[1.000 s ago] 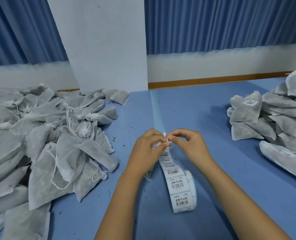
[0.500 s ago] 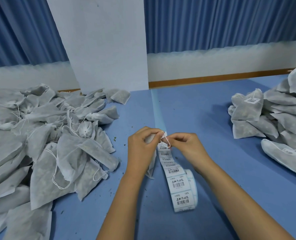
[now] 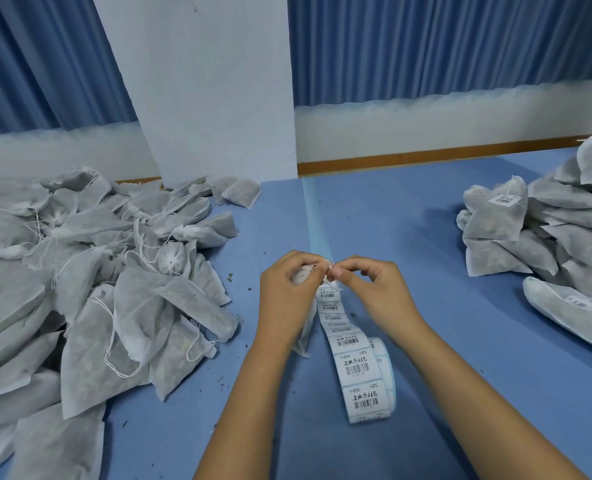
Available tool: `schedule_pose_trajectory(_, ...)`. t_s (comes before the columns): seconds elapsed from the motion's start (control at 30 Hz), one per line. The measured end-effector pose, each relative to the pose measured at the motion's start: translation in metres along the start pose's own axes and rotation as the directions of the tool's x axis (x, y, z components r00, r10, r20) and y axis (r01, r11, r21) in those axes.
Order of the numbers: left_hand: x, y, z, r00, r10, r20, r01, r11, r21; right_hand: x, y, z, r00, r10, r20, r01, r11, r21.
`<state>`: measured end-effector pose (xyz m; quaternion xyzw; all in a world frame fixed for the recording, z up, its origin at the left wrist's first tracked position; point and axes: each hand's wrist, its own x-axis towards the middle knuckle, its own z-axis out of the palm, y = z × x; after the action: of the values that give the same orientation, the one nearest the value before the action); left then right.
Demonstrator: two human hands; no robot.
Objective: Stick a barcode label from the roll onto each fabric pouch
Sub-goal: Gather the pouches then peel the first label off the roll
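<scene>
Head view: both hands work the drawstring (image 3: 327,263) of one fabric pouch (image 3: 303,341), just above the label roll (image 3: 367,386).
Each label on the unwound strip shows a barcode under Chinese characters, too small to read with confidence. The left hand (image 3: 284,296) curls round the pouch's gathered neck. The right hand (image 3: 374,292) pinches the white drawstring between thumb and forefinger. The roll lies on the blue table (image 3: 426,306). An unlabelled heap (image 3: 97,271) lies left and a labelled stack (image 3: 547,230) right. Blue curtains (image 3: 426,46) and a white panel (image 3: 211,81) stand behind.

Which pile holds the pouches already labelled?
The right pile: its front pouch bears a barcode label; the left pile shows only bare fabric and drawstrings.
</scene>
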<state>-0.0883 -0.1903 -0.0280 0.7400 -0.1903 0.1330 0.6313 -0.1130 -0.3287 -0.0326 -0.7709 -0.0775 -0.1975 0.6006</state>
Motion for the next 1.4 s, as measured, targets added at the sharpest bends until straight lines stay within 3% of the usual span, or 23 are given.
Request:
schedule_pose_trajectory(0.2,0.001,0.004,-0.004,0.997,-0.042,0.07,0.045,0.998,-0.04,0.0,-0.001,-0.004,0.999,0.035,-0.009,-0.035,0.999,0.008)
schedule_pose_trajectory(0.47,0.005,-0.001,-0.005,0.988,-0.149,-0.027,0.149,0.989,-0.007,0.001,-0.005,-0.01,0.999,0.027,-0.017,-0.028,1.0,-0.014)
schedule_pose_trajectory(0.83,0.006,-0.005,-0.006,0.99,-0.138,0.01,0.137,0.989,0.05,0.002,-0.006,-0.009,0.992,-0.009,-0.125,0.013,0.999,0.039)
schedule_pose_trajectory(1.03,0.005,-0.01,-0.007,0.999,0.017,-0.027,-0.011,0.977,0.214,0.002,-0.004,-0.009,0.992,0.095,-0.088,-0.064,0.953,0.297)
schedule_pose_trajectory(1.2,0.005,-0.012,-0.006,0.999,0.05,0.013,-0.052,0.974,0.221,0.004,-0.004,-0.012,0.983,0.155,0.103,-0.184,0.749,0.636)
schedule_pose_trajectory(1.33,0.004,-0.014,-0.005,0.996,0.048,0.068,-0.065,0.961,0.27,0.002,-0.001,-0.009,0.975,0.151,0.165,-0.206,0.895,0.396)
schedule_pose_trajectory(1.4,0.003,-0.014,-0.004,0.995,0.041,0.087,-0.062,0.965,0.255,0.003,0.0,-0.009,0.972,0.177,0.158,-0.22,0.919,0.328)
